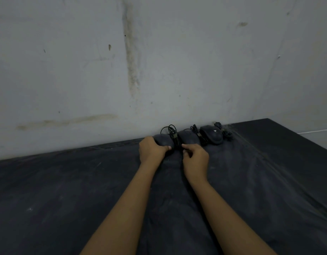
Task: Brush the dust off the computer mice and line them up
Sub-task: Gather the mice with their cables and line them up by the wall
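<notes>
Three dark computer mice sit in a row against the wall: left mouse (pixel 163 139), middle mouse (pixel 189 137), right mouse (pixel 212 135), cords bundled between. The left hand (pixel 152 150) clasps the left mouse; at its 3 o'clock, the right hand (pixel 195 158) pinches something I cannot make out. A dusty black cloth (pixel 67 190) covers the surface below a stained grey wall (pixel 131 61).

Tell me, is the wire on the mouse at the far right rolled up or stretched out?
Rolled up. The cable sits bunched in a small bundle beside the rightmost mouse.

dim, flat light | soft focus | wide-angle bending at edges
</notes>
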